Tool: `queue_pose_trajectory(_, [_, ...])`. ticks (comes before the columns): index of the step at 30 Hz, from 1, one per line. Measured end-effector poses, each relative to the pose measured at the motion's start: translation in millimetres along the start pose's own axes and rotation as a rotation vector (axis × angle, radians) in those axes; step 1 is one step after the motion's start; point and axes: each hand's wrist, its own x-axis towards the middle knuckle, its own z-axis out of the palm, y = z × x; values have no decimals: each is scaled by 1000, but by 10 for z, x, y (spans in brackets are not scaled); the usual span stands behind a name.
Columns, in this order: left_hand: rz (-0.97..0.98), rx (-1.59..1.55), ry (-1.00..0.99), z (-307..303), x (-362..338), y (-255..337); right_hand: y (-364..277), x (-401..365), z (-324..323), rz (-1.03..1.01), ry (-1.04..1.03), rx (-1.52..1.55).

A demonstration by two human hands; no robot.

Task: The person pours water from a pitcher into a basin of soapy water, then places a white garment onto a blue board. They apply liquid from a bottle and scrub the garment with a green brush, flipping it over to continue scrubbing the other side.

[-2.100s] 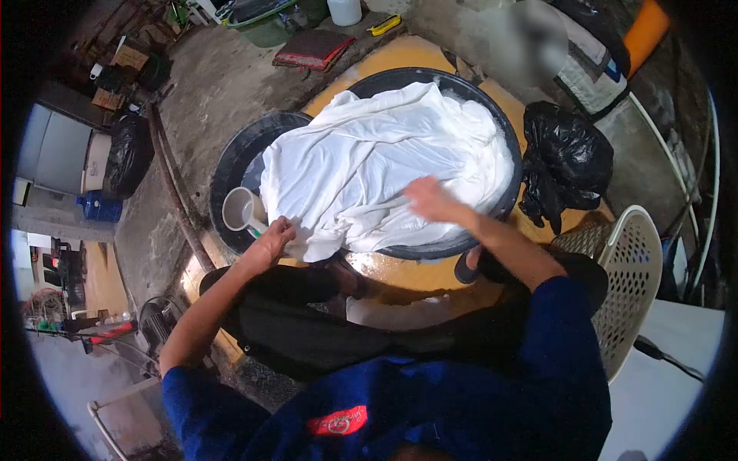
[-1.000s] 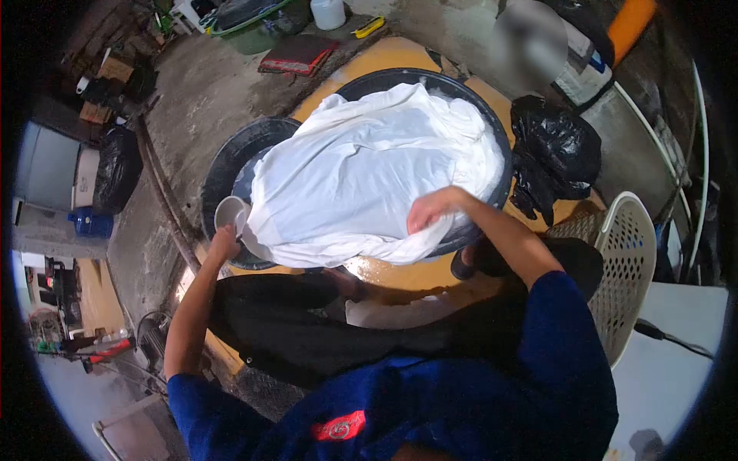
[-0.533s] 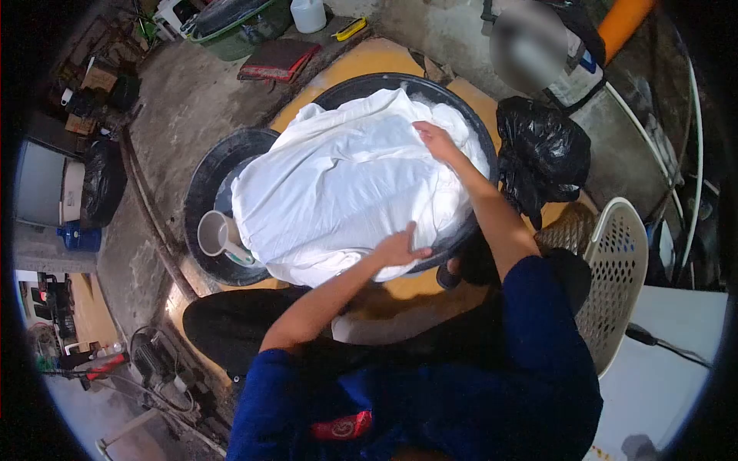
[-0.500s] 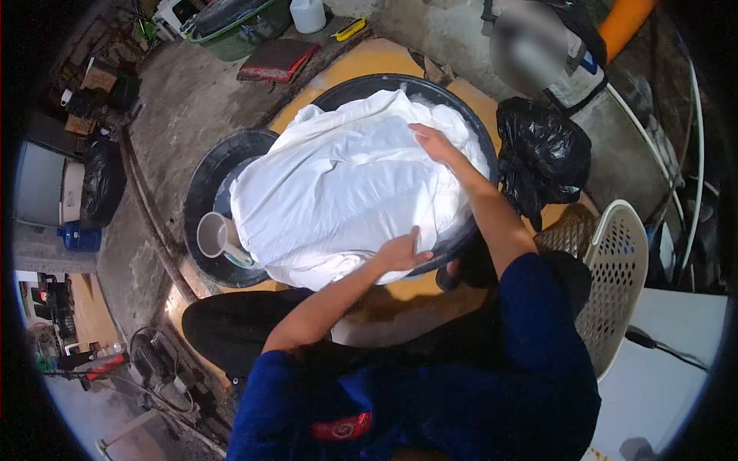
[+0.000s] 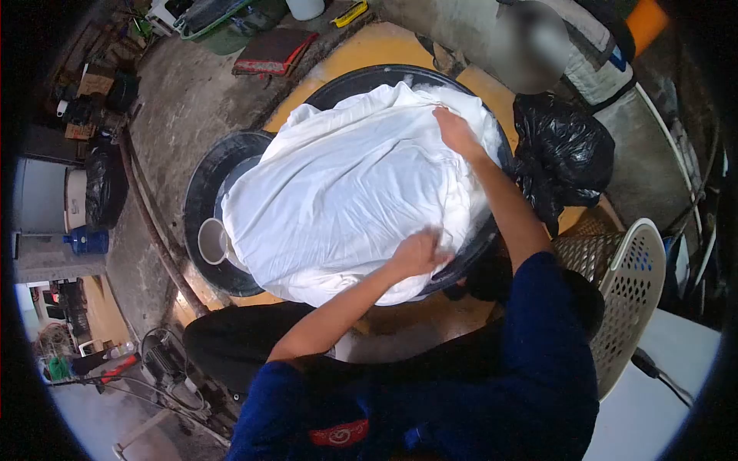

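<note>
Left grip (image 5: 419, 253) nearest me, at five o'clock on the big tub (image 5: 492, 257), with its fingers blurred against the white cloth (image 5: 330, 196); I cannot tell if they have hold of it. Farther out, at one o'clock, my right grip (image 5: 457, 132) is narrow, fingers bent and tips on the cloth near its far edge; whether they pinch a fold, I cannot tell.

The cloth lies wrinkled and spread over most of the black tub, and its left end reaches over the small tub (image 5: 201, 173) at nine o'clock. A pale cup (image 5: 213, 241) sits inside that small tub, at eight o'clock, just beside the cloth.

Around me at four o'clock stands the beige basket (image 5: 635, 296), its side full of holes. The black bag (image 5: 565, 146) rests near the big tub's rim at two o'clock. Farther off, toward eleven, lie a dark red mat (image 5: 274, 52) and, beyond it, the green tub (image 5: 223, 38); a yellow tool (image 5: 350, 14) lies nearer twelve.
</note>
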Motion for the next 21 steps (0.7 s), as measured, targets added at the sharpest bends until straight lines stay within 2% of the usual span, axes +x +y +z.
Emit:
queue_pose_trajectory(2, [-61, -94, 222, 291, 115, -106, -300, 81, -341, 37, -81, 3])
queue_pose_trajectory(3, [-88, -141, 334, 384, 164, -152, -465, 125, -456, 18, -28, -122])
queue_pose_trajectory(4, [-165, -122, 95, 308, 196, -89, -635, 163, -547, -2, 22, -250])
queue_pose_trajectory(5, [-184, -130, 71, 366, 249, -106, -708, 183, -590, -25, 74, -377])
queue_pose_trajectory(7, [-225, -144, 22, 596, 398, -205, -550, 140, -443, -28, 44, -333])
queue_pose_trajectory(9, [14, -72, 78, 817, 429, -312, -269, 63, -227, -85, -65, -278])
queue_pose_trajectory(10, [133, -33, 109, 836, 438, -310, -191, 40, -166, -104, -48, -231])
queue_pose_trajectory(14, [40, -67, -23, 815, 527, -335, 22, 144, 20, -157, -27, -109])
queue_pose_trajectory(17, [97, -11, -134, 427, 411, -113, 60, 174, 91, -171, -20, -54])
queue_pose_trajectory(20, [137, -140, 575, 382, 464, 136, 31, 198, 20, -135, -79, -27])
queue_pose_trajectory(21, [61, -211, 535, 425, 522, 125, 17, 203, 6, -113, -111, -23])
